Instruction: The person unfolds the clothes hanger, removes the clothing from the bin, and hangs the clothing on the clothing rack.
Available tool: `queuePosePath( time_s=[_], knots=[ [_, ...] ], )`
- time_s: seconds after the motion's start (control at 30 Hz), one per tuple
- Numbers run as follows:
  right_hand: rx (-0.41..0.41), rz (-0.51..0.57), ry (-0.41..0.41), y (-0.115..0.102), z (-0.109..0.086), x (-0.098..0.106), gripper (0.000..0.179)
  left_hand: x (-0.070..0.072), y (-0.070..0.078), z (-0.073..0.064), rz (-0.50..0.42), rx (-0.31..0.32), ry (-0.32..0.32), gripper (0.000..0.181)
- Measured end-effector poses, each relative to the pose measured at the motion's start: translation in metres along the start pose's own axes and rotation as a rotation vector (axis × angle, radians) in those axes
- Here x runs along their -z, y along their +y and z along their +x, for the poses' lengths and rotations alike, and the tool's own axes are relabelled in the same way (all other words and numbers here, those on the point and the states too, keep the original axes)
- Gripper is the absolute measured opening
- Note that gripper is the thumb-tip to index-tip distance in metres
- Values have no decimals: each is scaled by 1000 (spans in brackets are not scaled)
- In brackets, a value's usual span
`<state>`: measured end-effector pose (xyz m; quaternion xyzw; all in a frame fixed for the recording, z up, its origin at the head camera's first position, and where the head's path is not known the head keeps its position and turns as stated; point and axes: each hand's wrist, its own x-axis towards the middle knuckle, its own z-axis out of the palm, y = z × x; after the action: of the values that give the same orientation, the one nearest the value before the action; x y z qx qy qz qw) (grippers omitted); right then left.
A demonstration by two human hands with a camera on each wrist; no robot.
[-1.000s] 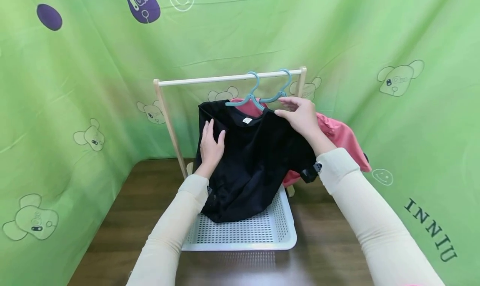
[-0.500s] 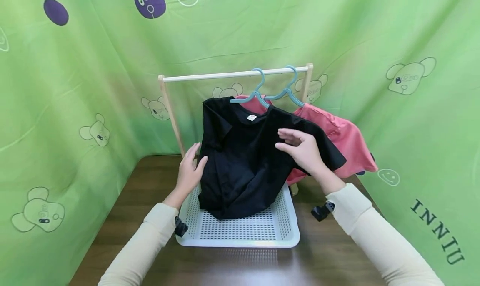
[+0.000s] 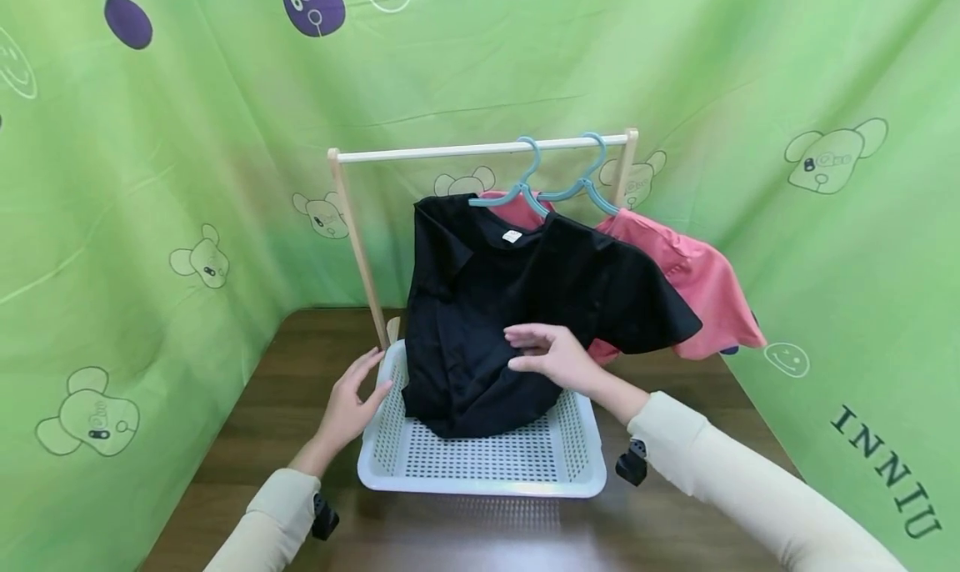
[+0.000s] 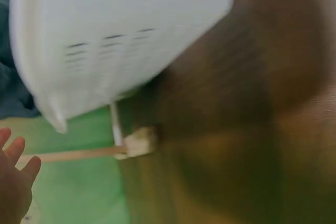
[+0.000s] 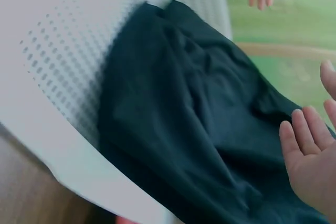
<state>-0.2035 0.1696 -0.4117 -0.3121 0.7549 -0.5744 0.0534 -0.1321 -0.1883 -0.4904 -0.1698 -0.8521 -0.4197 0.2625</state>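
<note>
A black T-shirt (image 3: 480, 305) hangs on a light blue hanger (image 3: 522, 190) from the rack's white bar, its lower hem inside the white basket (image 3: 480, 484). Behind it, toward the right, a pink shirt (image 3: 697, 284) hangs on a second blue hanger (image 3: 588, 182). My left hand (image 3: 351, 407) is beside the basket's left rim, fingers relaxed and holding nothing; the left wrist view is blurred. In front of the black shirt's lower part is my right hand (image 3: 555, 357), fingers loosely extended with nothing between them. Whether it touches the cloth I cannot tell.
The small wooden rack (image 3: 360, 255) stands at the back of the brown wooden table (image 3: 247, 472), its white bar (image 3: 435, 152) running across above the basket. Green printed fabric (image 3: 187, 122) surrounds the table at the back and sides.
My right hand has left the black shirt's shoulder and moved down in front of its lower body. My left hand has left the shirt and moved down and left. The black sleeve now hangs spread out.
</note>
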Motion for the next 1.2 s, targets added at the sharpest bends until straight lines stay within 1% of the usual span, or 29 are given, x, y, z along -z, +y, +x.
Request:
queuePosePath(
  time_s=[0.07, 0.1, 0.2, 0.33, 0.47, 0.57, 0.63, 0.7, 0.77, 0.9, 1.0, 1.1, 1.2],
  knots=[
    [-5, -5, -59, 4, 1, -11, 45, -1, -5, -11, -10, 22, -3, 49],
    [-11, -4, -86, 6, 2, -16, 45, -1, -7, -15, -11, 23, -3, 50],
    [-35, 14, -154, 13, 7, -30, 47, -3, -13, -25, -16, 40, -19, 51],
    [-50, 25, -244, 25, 17, -46, 49, -4, -19, -32, -48, 56, -43, 52],
    [-60, 9, -335, 38, 27, -61, 50, -5, -23, -38, -79, 53, -53, 52],
    [-82, 11, -383, 49, 33, -70, 53, -6, -26, -42, -89, 55, -58, 50],
    [-104, 21, -401, 56, 37, -75, 53, -7, -26, -43, -97, 59, -57, 48],
    [-119, 25, -417, 63, 39, -78, 54, -8, -25, -43, -103, 52, -55, 47],
    [-126, 15, -432, 71, 41, -81, 54, -7, -19, -42, -116, 43, -51, 46],
    [-128, -18, -456, 85, 44, -87, 56, -1, 0, -39, -146, 29, -54, 44],
    [-146, -66, -454, 93, 45, -90, 59, 3, 11, -37, -143, 30, -60, 43],
    [-165, -124, -445, 101, 45, -93, 62, 5, 13, -37, -147, 34, -65, 43],
    [-185, -158, -438, 107, 45, -95, 64, 5, 12, -36, -155, 36, -73, 43]
  ],
)
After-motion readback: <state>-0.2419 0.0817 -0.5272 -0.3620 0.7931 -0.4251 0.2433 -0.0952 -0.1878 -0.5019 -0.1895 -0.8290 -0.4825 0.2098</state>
